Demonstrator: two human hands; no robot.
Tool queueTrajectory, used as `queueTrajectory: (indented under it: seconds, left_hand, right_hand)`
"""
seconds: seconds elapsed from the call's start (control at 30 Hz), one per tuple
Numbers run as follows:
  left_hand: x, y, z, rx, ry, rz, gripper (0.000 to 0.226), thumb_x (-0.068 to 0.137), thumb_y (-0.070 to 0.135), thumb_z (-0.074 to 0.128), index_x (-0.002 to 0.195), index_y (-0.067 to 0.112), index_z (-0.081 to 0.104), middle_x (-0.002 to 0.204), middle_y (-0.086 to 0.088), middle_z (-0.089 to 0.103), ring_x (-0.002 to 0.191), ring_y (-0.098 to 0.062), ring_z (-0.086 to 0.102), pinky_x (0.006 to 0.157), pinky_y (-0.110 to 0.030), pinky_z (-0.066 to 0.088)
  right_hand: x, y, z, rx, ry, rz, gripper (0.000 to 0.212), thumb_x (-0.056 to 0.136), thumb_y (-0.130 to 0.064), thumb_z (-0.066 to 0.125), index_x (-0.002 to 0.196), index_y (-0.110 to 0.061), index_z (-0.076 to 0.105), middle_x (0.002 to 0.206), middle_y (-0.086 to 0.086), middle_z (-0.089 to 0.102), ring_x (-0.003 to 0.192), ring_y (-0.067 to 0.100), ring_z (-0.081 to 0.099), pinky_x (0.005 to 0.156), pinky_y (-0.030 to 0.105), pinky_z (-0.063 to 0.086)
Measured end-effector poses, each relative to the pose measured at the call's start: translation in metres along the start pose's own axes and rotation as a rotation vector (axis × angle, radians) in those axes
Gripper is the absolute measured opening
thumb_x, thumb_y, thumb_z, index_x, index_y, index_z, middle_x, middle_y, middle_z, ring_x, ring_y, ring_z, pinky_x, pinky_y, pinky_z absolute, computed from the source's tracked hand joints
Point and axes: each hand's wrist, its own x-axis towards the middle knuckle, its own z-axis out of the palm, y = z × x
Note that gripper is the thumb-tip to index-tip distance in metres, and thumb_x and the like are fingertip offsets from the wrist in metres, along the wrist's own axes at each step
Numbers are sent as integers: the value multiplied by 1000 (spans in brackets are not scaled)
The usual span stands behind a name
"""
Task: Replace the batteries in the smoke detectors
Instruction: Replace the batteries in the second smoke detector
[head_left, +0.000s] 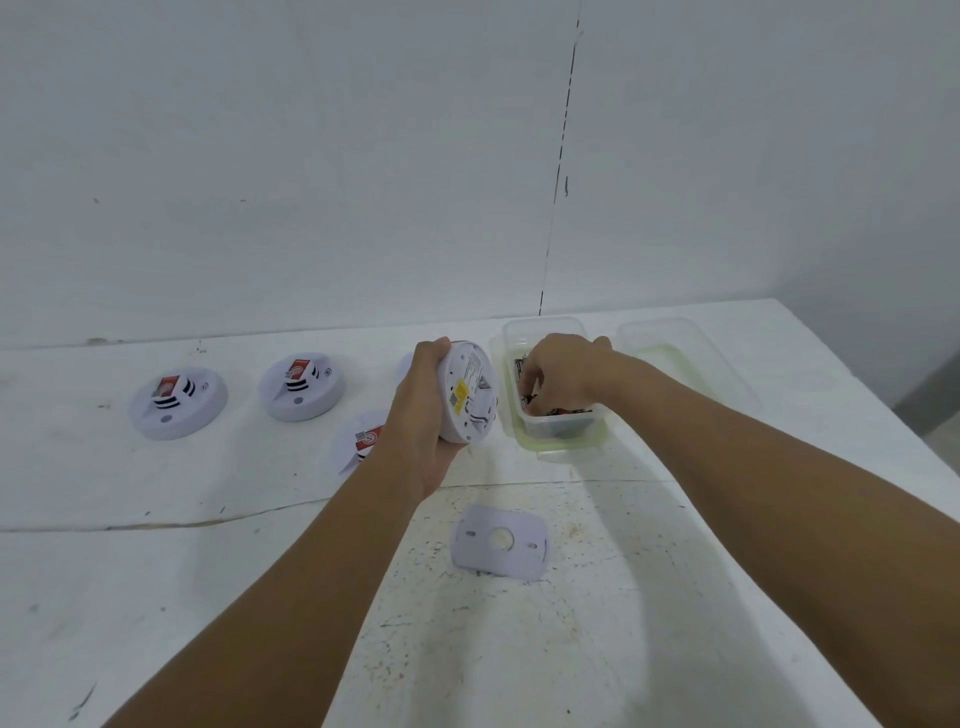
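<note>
Looks like the battery-fetch step rn: left hand (423, 415) has its fingers wrapped round a smoke detector (470, 392), holding it up on edge above the table (623, 649) w/ the back side facing right, labels showing. Right hand (558, 371) is down inside the clear plastic tub (545, 332) w/ fingers curled over the batteries (558, 413). Can't tell if it's actually pinching one or just rummaging, fingertips are hidden. Next move imo: pull one battery out, line it up w/ the compartment on the detector's back, prob needs polarity checked, can't read that from here. Tub holds a pile of dark batteries, no count possible. It seems to sit on a greenish lid. Second tub (685, 358) just to the right looks to have nothing in it afaict. The backplate (500, 540) lies flat near the table's front, well apart from the detector. Other detectors (179, 402) sit face up to the left, not yet handled I'd guess.
</note>
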Motion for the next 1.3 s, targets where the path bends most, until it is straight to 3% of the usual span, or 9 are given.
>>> queueTrajectory:
  seconds: [0.2,0.37,0.53,0.7,0.83,0.93,1.03,1.13,1.3]
  left_hand:
    - [-4,0,0,11,12,16,48,100,50,55,136,20,64,122,-9,70,102,-28,68,88,-40,55]
    - [-13,0,-1,10,28,34,48,98,51,58,136,23,64,131,-10,69,108,-29,69,86,-40,58]
    - [-24,3,-4,-39,5,42,43,100,49,55,127,19,67,115,-7,72,100,-26,67,95,-42,54]
    - [-41,3,-11,-150,-31,36,42,100,49,54,121,17,71,116,-10,75,104,-28,67,104,-46,50]
    - [-54,0,-24,-196,-47,54,43,100,47,53,107,16,81,121,-15,74,106,-31,65,103,-46,49]
    - [-63,-1,-32,-220,-40,61,45,100,47,53,121,15,75,122,-15,74,102,-29,67,98,-45,51]
    - [-74,-3,-39,-226,-58,79,44,102,46,47,108,14,77,106,-13,77,85,-25,73,88,-42,55]
    - [-81,-6,-46,-239,-76,83,56,104,47,43,87,14,85,98,-13,78,81,-24,74,89,-42,54]
    - [-91,-8,-56,-267,-64,71,53,103,46,45,89,14,85,103,-13,77,90,-25,69,97,-41,50]
  right_hand:
    - [-8,2,3,116,70,-6,15,86,-22,70,95,-31,62,86,-19,56,83,4,50,86,38,24]
    - [-18,0,4,284,168,48,20,84,-22,74,96,-30,60,89,-18,64,94,10,58,87,37,24]
    - [-35,-6,-4,657,428,52,19,88,-19,75,99,-26,61,90,-11,69,90,19,68,90,44,55]
    - [-63,-28,-5,870,631,-56,13,89,-16,73,97,-25,73,90,-5,72,87,15,73,84,37,60]
    - [-86,-53,11,926,487,-175,32,95,-18,68,123,-32,75,105,-12,71,88,7,75,78,26,54]
    - [-99,-68,26,917,393,-209,43,97,-19,67,138,-30,63,98,-15,69,75,-4,64,70,16,48]
    - [-105,-76,38,960,321,-192,34,90,-22,78,120,-26,62,94,-6,75,71,-1,60,69,21,52]
    - [-106,-77,39,901,270,-236,15,86,-23,85,99,-21,78,87,-6,78,72,0,65,72,18,52]
    - [-105,-82,33,766,218,-271,12,92,-31,79,103,-26,83,90,-15,79,87,0,73,85,23,57]
